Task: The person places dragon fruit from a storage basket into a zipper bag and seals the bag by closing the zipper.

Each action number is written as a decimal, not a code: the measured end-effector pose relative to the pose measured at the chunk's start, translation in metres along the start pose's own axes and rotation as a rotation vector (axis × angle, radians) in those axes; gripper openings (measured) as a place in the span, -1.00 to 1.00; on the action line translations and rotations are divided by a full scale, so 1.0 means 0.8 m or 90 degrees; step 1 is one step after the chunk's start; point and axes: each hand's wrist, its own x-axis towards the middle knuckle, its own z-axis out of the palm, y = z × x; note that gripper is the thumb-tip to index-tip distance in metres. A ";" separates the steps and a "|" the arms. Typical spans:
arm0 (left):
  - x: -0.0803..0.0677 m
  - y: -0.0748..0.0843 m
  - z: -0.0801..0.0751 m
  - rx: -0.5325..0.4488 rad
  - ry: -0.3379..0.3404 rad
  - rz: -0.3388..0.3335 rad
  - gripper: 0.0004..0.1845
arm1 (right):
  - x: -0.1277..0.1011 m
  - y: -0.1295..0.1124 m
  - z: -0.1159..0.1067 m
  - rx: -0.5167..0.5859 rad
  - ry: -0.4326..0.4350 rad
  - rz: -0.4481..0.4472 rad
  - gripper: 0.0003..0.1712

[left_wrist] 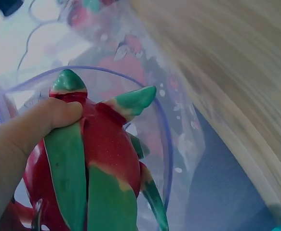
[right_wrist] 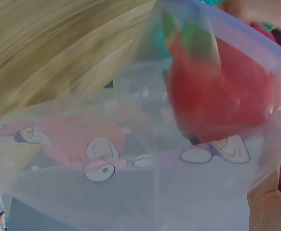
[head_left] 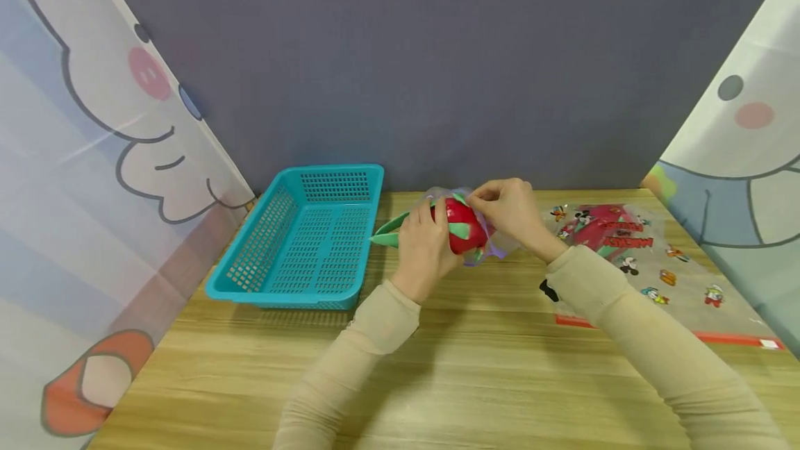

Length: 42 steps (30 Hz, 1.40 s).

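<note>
Feeding a toy dragon fruit [head_left: 461, 226], gripped by left hand [head_left: 425, 245], into the clear zip bag [right_wrist: 145, 159] whose mouth right hand [head_left: 514, 210] pinches open.

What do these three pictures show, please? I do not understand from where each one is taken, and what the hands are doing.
No machine here: a person works with two bare hands. The wide picture comes from a camera on the head, looking down at a wooden table. The other two come from cameras on the wrists, very close to the work.

The left hand grips a toy dragon fruit, red with green leaves. The right hand pinches the rim of a clear zip bag printed with cartoon figures; the fruit is partly inside its mouth.

On the table also lie a turquoise basket at the left and more cartoon bags at the right.
</note>
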 end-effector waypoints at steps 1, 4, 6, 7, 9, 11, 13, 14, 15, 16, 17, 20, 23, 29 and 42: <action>0.003 -0.001 0.000 -0.008 -0.002 -0.018 0.09 | -0.001 -0.001 0.001 0.004 0.000 0.000 -0.79; 0.009 -0.002 0.002 -0.031 0.004 -0.063 0.08 | -0.003 -0.004 0.003 0.022 -0.008 0.014 -0.80; 0.013 -0.002 0.003 -0.042 0.019 -0.072 0.05 | -0.004 -0.008 0.004 0.035 -0.016 0.027 -0.81; 0.014 -0.002 0.004 -0.038 0.022 -0.070 0.03 | -0.004 -0.009 0.004 0.039 -0.020 0.031 -0.81; 0.017 -0.001 0.005 -0.022 0.021 -0.054 0.02 | -0.004 -0.013 0.003 0.053 -0.028 0.038 -0.81; 0.019 0.000 0.006 0.000 0.008 -0.028 0.02 | -0.004 -0.016 0.001 0.060 -0.029 0.040 -0.81; 0.021 0.002 0.006 0.025 -0.017 -0.001 0.05 | -0.003 -0.018 -0.001 0.066 -0.030 0.040 -0.81; 0.022 0.003 0.006 0.036 -0.029 0.013 0.04 | -0.003 -0.019 -0.003 0.066 -0.031 0.041 -0.82; 0.023 0.003 0.007 0.048 -0.040 0.027 0.03 | -0.003 -0.020 -0.005 0.064 -0.034 0.039 -0.81; 0.024 0.004 0.007 0.061 -0.050 0.041 0.02 | -0.003 -0.020 -0.006 0.061 -0.038 0.036 -0.81; 0.025 0.005 0.007 0.075 -0.060 0.059 -0.01 | -0.003 -0.020 -0.008 0.056 -0.043 0.033 -0.80; 0.027 0.007 0.006 0.126 -0.081 0.127 -0.19 | -0.004 -0.021 -0.012 0.038 -0.061 0.011 -0.79; 0.029 0.010 0.004 0.164 -0.101 0.203 -0.34 | -0.006 -0.023 -0.015 0.014 -0.063 -0.023 -0.79; 0.037 0.017 0.002 0.221 -0.147 0.299 -0.36 | -0.008 -0.023 -0.019 -0.041 -0.038 -0.114 -0.83; 0.069 0.039 -0.009 0.293 -0.480 0.340 -0.18 | -0.009 -0.019 -0.019 -0.093 -0.036 -0.204 -0.89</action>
